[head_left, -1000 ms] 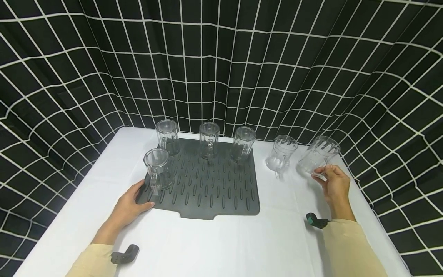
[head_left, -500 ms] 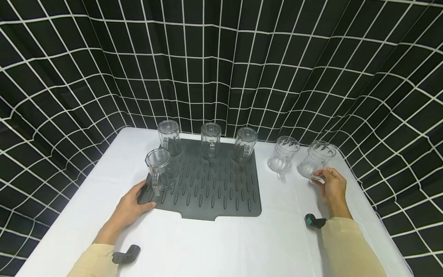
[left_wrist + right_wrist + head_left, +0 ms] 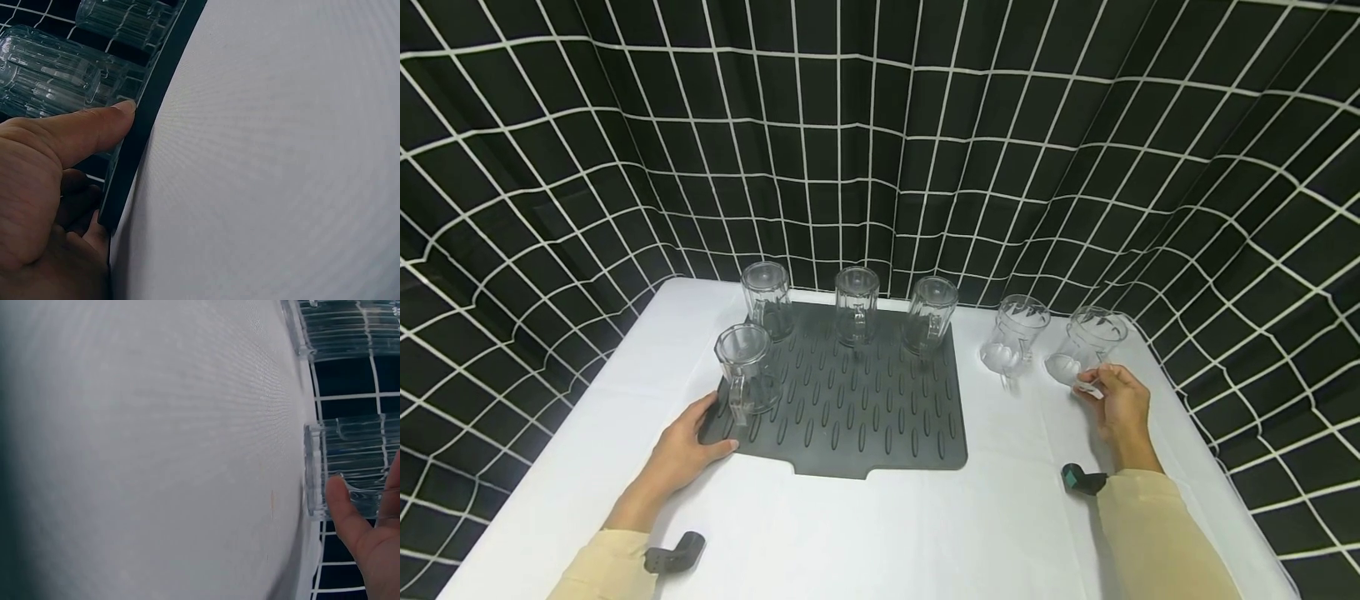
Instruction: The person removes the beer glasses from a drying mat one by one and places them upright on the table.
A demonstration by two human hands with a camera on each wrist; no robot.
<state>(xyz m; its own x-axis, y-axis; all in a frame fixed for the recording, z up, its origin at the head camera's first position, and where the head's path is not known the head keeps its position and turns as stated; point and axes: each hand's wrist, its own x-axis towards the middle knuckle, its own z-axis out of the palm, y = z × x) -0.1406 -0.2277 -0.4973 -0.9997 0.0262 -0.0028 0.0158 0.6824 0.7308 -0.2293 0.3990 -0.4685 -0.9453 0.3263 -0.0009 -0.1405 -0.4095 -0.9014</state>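
Note:
In the head view my left hand [image 3: 677, 450] holds the front left corner of a dark grey drying mat [image 3: 850, 417]. The left wrist view shows the thumb on the mat's edge [image 3: 140, 125] and other fingers round the corner. A glass mug [image 3: 745, 367] stands upside down on the mat beside that hand. At the right, my right hand [image 3: 1123, 408] pinches the handle of another clear glass mug [image 3: 1084, 343], which stands upright on the white cloth. The right wrist view has thumb and fingers at this mug's [image 3: 344, 447] handle.
Three upside-down glass mugs line the mat's back edge: left [image 3: 767, 302], middle [image 3: 856, 307] and right [image 3: 929, 315]. Another upright mug [image 3: 1015, 333] stands between the mat and the right-hand mug. A black curtain with a white grid [image 3: 880, 150] surrounds the white-covered table [image 3: 895, 542].
The right hand has lowered its mug slightly and brought it a little nearer, now upright; over the last half second it is nearly still. My left hand stays at the mat's corner.

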